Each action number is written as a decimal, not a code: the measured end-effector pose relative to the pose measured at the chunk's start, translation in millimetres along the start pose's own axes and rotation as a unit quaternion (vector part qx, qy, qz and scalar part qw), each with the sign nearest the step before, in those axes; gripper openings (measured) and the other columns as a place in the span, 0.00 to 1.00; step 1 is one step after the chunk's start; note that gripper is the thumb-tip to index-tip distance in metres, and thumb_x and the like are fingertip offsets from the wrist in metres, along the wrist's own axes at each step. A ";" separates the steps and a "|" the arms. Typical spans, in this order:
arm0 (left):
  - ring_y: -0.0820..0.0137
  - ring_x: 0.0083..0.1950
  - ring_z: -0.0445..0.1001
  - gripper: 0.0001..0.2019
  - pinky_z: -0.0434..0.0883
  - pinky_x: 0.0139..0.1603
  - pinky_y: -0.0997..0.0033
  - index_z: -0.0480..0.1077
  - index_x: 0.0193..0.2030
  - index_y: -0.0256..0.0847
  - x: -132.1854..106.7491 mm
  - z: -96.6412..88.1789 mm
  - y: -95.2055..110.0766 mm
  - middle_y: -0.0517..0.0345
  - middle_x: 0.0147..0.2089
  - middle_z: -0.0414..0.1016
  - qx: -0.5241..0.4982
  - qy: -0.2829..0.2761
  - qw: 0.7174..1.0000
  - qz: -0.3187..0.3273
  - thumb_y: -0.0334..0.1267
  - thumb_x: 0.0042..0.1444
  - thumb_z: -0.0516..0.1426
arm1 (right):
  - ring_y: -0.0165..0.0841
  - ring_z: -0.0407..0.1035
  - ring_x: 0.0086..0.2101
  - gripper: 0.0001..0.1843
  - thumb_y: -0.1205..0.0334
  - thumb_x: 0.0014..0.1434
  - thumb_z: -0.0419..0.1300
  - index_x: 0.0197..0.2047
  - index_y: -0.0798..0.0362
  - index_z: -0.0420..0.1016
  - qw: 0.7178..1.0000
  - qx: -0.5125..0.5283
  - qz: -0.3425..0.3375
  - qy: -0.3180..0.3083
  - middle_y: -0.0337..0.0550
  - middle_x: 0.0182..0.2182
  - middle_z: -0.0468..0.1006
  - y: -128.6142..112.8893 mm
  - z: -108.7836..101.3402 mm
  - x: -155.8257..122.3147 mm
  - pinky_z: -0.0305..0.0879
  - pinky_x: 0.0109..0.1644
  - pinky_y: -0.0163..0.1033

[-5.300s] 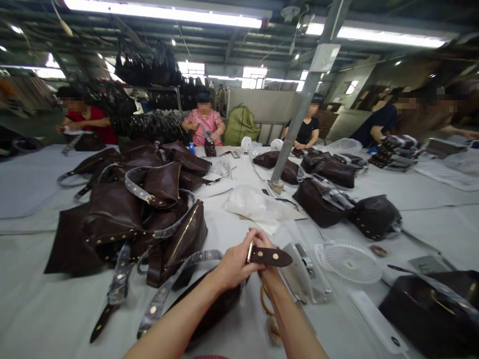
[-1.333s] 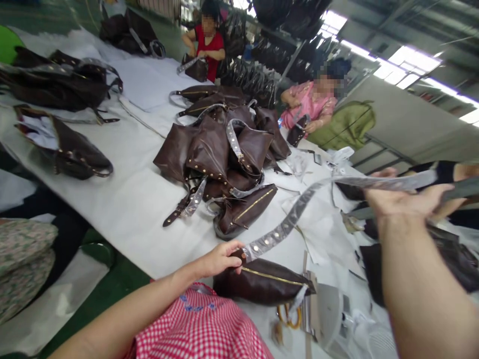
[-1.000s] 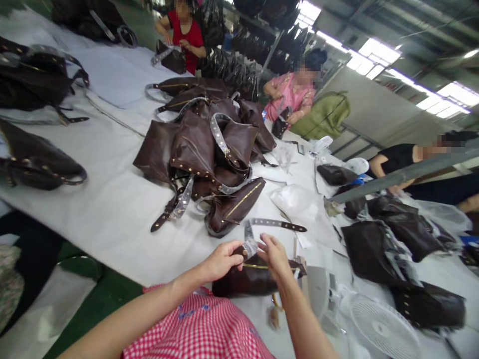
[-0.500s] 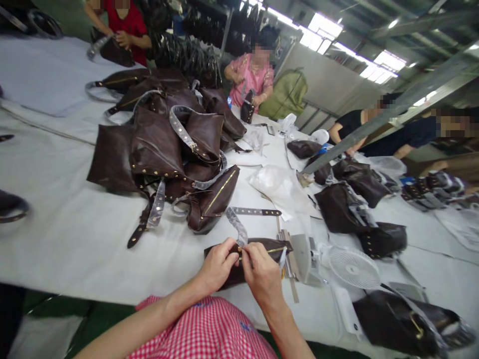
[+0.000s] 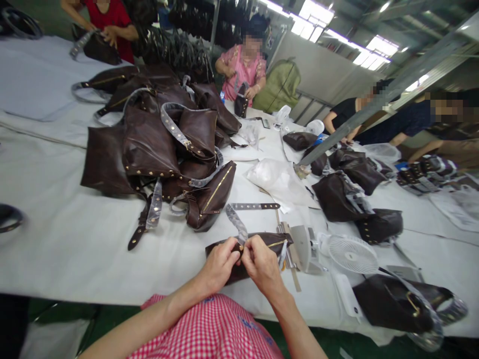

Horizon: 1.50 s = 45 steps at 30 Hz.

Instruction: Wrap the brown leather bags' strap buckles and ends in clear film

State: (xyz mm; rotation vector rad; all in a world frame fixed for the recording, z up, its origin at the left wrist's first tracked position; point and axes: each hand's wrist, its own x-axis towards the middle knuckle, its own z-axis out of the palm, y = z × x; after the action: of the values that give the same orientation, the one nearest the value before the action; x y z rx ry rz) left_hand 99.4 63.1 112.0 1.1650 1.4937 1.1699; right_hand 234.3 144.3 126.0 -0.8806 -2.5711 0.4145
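Item: my left hand (image 5: 219, 265) and right hand (image 5: 264, 264) meet at bottom centre, both grips clenched on the end of a plastic-sleeved leather strap (image 5: 234, 224), pinching it at the top edge of a dark brown leather bag (image 5: 262, 239) with a brass zip, which lies flat on the white surface (image 5: 45, 259) directly before me. Also listed: a studded leather strap (image 5: 254, 206) lying loose just above the bag, and a heap of matching bags (image 5: 149, 144) toward the upper left.

Bright, even light falls from overhead strip lights (image 5: 312, 11), shadows stay soft, and wide-angle distortion bends the edges.
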 end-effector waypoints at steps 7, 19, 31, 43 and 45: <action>0.69 0.32 0.66 0.07 0.61 0.37 0.70 0.57 0.30 0.43 -1.9 2.1 -0.7 0.62 0.28 0.65 -0.003 0.011 1.000 0.000 0.37 0.60 0.46 | 0.32 0.67 0.31 0.07 0.66 0.65 0.47 0.35 0.51 0.63 0.999 0.032 -0.005 -0.009 0.41 0.30 0.68 -8.0 -4.5 -4.7 0.63 0.35 0.35; 0.68 0.33 0.68 0.05 0.62 0.36 0.69 0.60 0.33 0.43 -0.6 6.0 5.5 0.61 0.30 0.67 0.061 0.032 0.998 -0.006 0.32 0.58 0.47 | 0.31 0.63 0.26 0.08 0.69 0.62 0.46 0.31 0.50 0.58 0.998 -0.032 -0.009 0.060 0.38 0.26 0.63 -2.7 14.6 -11.8 0.59 0.29 0.35; 0.67 0.39 0.72 0.08 0.65 0.44 0.68 0.66 0.41 0.41 6.8 14.6 -1.7 0.57 0.36 0.73 -0.023 0.083 0.996 0.015 0.31 0.57 0.48 | 0.32 0.63 0.26 0.10 0.69 0.62 0.46 0.30 0.51 0.62 0.992 -0.064 -0.016 0.108 0.41 0.25 0.65 -5.0 22.7 -10.3 0.60 0.29 0.35; 0.71 0.31 0.64 0.06 0.61 0.36 0.73 0.62 0.29 0.41 41.9 6.6 4.6 0.64 0.27 0.66 -0.032 0.018 0.999 0.041 0.36 0.55 0.52 | 0.37 0.74 0.35 0.32 0.32 0.54 0.53 0.38 0.55 0.75 0.658 0.677 0.331 0.003 0.48 0.32 0.79 33.8 5.9 15.2 0.70 0.38 0.41; 0.71 0.32 0.65 0.05 0.62 0.37 0.73 0.61 0.29 0.41 46.7 7.4 8.5 0.63 0.28 0.67 -0.034 0.007 0.998 0.050 0.36 0.55 0.52 | 0.37 0.74 0.36 0.30 0.34 0.51 0.59 0.39 0.55 0.75 0.613 0.726 0.312 -0.016 0.47 0.33 0.79 35.8 6.7 28.1 0.70 0.38 0.40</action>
State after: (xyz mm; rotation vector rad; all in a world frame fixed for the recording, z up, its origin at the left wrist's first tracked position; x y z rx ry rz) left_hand 100.0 111.1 114.9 1.1996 1.4090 1.2882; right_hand 229.4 188.2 113.5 -0.8948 -0.9620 2.1966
